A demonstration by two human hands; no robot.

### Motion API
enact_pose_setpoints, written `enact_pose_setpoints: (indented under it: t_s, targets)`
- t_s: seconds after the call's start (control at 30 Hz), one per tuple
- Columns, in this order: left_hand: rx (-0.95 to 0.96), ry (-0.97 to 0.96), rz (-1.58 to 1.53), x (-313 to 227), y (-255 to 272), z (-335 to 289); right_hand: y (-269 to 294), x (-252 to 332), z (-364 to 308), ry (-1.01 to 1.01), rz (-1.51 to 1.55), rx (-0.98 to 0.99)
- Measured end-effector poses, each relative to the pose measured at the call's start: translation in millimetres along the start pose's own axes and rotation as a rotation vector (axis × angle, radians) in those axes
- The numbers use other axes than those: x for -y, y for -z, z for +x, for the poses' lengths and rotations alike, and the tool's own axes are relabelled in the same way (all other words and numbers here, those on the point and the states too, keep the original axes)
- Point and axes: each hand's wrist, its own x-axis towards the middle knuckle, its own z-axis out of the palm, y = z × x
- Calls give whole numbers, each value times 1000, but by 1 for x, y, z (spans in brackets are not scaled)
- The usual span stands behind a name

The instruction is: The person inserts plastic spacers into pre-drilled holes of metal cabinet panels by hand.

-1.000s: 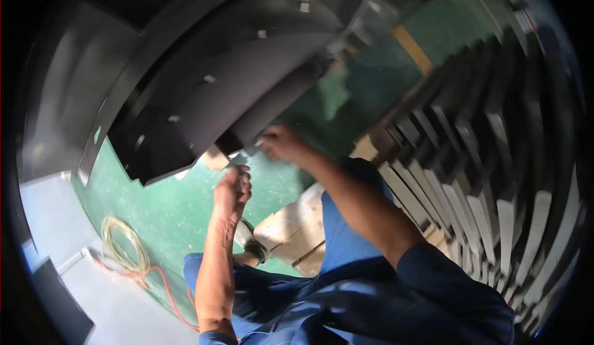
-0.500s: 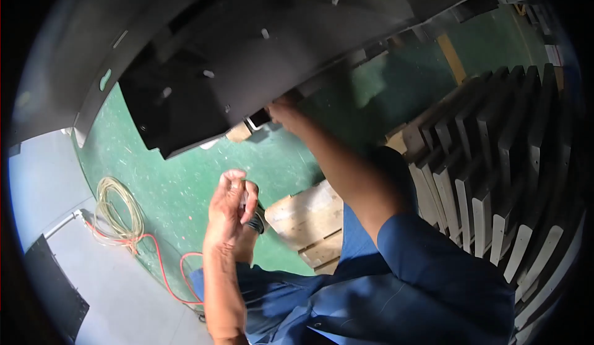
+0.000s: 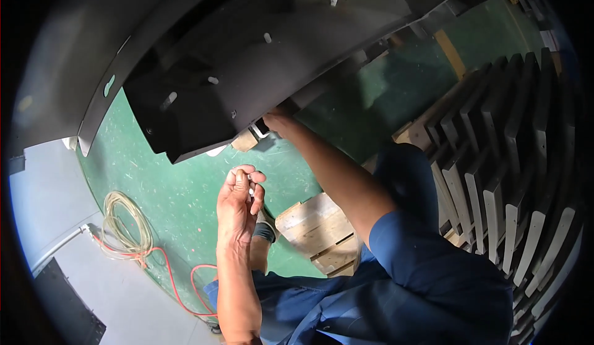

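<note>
My left hand [image 3: 239,191] is closed, palm up, with small white pieces [image 3: 251,191] between its curled fingers and thumb; they look like plastic clips. Above it stretches a large black panel [image 3: 241,63], its face dotted with several white pegs [image 3: 268,38]. At the panel's lower edge is my right hand [image 3: 278,122], its fingertips hidden under or behind the edge, so whether they grip anything does not show. A small white-edged part [image 3: 261,131] and a tan block [image 3: 245,140] appear right beside that hand.
Wooden pallet slats [image 3: 318,227] lie near my legs on the green floor [image 3: 185,190]. On the right stand several dark curved parts with pale edges [image 3: 536,240]. To the left are a coiled clear hose [image 3: 128,227] and a red hose [image 3: 169,276]. A dark flat piece [image 3: 68,308] lies at lower left.
The view has shifted slightly. My left hand's thumb and fingers have come together, and white pieces now show between them. The right hand stays at the panel's edge.
</note>
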Motion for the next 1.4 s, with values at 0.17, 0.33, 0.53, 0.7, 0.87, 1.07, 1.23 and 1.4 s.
enact_pose_setpoints:
  t_s: [0.17, 0.33, 0.53, 0.7, 0.87, 1.07, 1.23, 1.4]
  targets:
    - [2, -27, 12, -8, -4, 0, -4, -6, 5, 220, -188, -60]
    - [-50, -62, 15, -14, -8, -13, -14, -1, 15, 330, -373, 47]
    - [-56, -3, 107, -3, 1, -9, -31, -11, 20, 519, -346, -126]
    - [2, 62, 152, 2, -10, 3, -20, -29, 28, 423, -106, -223]
    - [32, 72, 178, -4, -14, -2, -23, -29, 29, 426, -142, -135]
    - [-57, 127, 160, -4, -16, 3, 13, -4, 0, -129, 492, 139]
    - [-60, 165, 124, -3, -16, 1, 55, 0, -12, -147, 567, 173]
    - [-111, 162, 114, 2, -10, -5, 56, -1, -4, -124, 467, 233]
